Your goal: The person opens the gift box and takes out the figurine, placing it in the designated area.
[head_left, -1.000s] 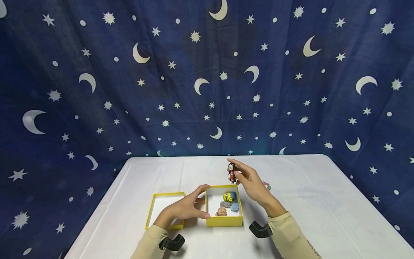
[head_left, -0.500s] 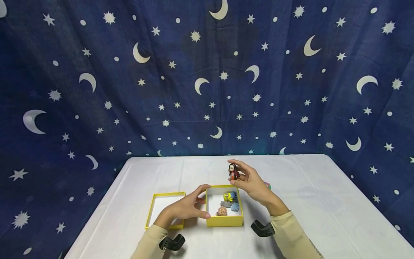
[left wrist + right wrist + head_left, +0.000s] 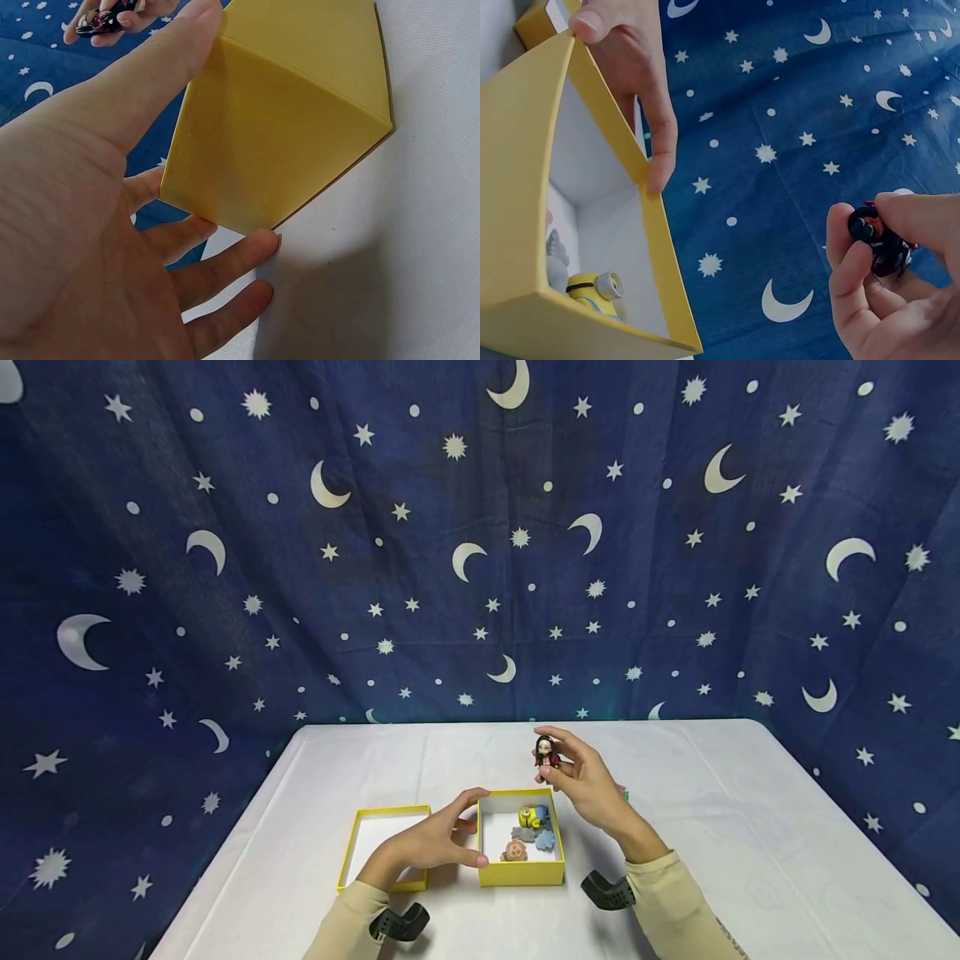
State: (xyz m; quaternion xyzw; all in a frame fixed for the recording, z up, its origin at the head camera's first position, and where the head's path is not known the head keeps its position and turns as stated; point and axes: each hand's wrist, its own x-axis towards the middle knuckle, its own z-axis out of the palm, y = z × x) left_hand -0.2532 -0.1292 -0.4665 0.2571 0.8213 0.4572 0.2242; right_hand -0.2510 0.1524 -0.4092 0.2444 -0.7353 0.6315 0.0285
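Note:
My left hand steadies the open yellow box from its left, thumb at the front corner and index finger at the back corner. The left wrist view shows several fingertips along the box wall. Behind the box's back right corner, my right hand pinches a small long-haired figurine in dark and red clothes, raised above the table. Inside the box lie a yellow one-eyed minion toy, a grey piece, a light blue piece and a brownish-pink round-faced toy.
A shallow yellow-rimmed lid lies left of the box, partly behind my left hand. A small pink and green item shows behind my right hand, mostly hidden. The white table ends at a dark blue star-and-moon curtain.
The figurine has been turned within my right hand's fingers, its front now more toward the head camera. That hand shifted slightly right. My left hand and the box have stayed put.

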